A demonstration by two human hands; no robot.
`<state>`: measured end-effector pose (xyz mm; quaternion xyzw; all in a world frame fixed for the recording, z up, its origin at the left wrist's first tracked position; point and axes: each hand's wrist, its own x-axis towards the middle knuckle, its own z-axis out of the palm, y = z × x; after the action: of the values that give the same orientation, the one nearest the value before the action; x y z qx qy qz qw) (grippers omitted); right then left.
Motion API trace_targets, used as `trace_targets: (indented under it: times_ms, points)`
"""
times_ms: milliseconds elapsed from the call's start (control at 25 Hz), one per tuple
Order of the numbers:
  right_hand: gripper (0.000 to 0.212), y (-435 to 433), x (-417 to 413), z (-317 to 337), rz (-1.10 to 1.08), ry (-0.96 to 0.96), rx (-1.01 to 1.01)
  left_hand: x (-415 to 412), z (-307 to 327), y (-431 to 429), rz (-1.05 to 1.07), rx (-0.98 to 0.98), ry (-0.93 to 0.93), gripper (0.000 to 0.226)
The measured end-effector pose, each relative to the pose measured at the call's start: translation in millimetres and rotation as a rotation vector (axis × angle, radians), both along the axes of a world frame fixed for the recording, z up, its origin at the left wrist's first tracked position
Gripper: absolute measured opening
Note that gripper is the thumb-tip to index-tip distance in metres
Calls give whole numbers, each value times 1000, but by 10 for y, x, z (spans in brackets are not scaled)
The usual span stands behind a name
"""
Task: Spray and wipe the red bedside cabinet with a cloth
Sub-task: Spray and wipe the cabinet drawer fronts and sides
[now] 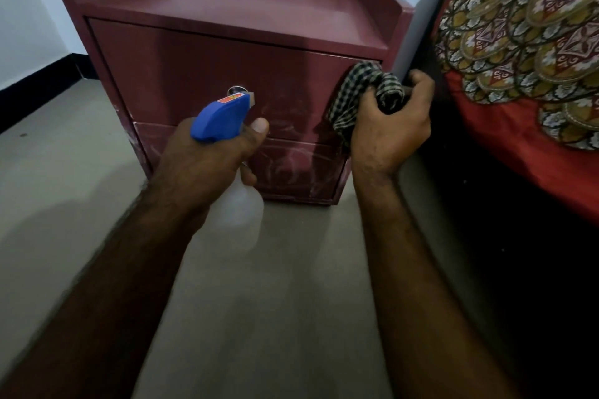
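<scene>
Your left hand (207,159) is wrapped around the neck of the spray bottle (217,120), thumb lying along the right side of its blue trigger head. The nozzle points at the drawer fronts of the red bedside cabinet (227,26), which stands on the floor directly ahead of both hands. Your fingers cover the trigger, so you cannot tell whether it is squeezed. The bottle's pale translucent body hangs below your palm, blurred and hard to separate from the grey floor (64,191) behind it.

Your right hand (389,126) clutches a bunched black-and-white checked cloth (363,91), fingers curled over its top. The cloth sits at the right edge of the upper drawer front; whether it actually presses on the wood is not clear from here. The two hands are apart, with streaky whitish smears on both drawer fronts showing between them.

Just above the spray head, a small metal knob (236,90) peeks out, mostly hidden by the bottle. The cabinet's lower left corner is behind your left hand, and its back rail is cut by the top of the view. To the right of your right hand, a red patterned bedcover (534,42) hangs over a dark shadowed area where nothing can be made out.
</scene>
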<state>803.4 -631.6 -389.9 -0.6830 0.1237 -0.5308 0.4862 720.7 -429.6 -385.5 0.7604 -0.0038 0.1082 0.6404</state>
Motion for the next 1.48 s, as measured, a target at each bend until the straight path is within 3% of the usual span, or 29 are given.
trace_targets:
  times_ms: [320,480,760,920,1040,1160,1320,1480]
  points:
    - [65,-75,237,-120,119,106,75,7,2,17,5,6,23,25]
    - [72,-167,303,-113,162,128,99,19,5,10,9,-3,28,20]
    - [64,-342,338,-207,199,151,219,17,-10,-45,18,22,17,10]
    - [64,-388,381,27,196,111,225,-14,3,-35,12,29,23,15]
    - [60,-396,347,-10,230,158,255,-40,35,-50,30,39,35,10]
    - [55,-386,307,-139,261,210,337,-55,69,-68,43,32,38,20]
    - [50,-330,265,-131,187,219,354,-88,92,-70,39,29,37,20]
    - [64,-188,188,-118,-18,174,154,-108,106,-68,49,50,40,20]
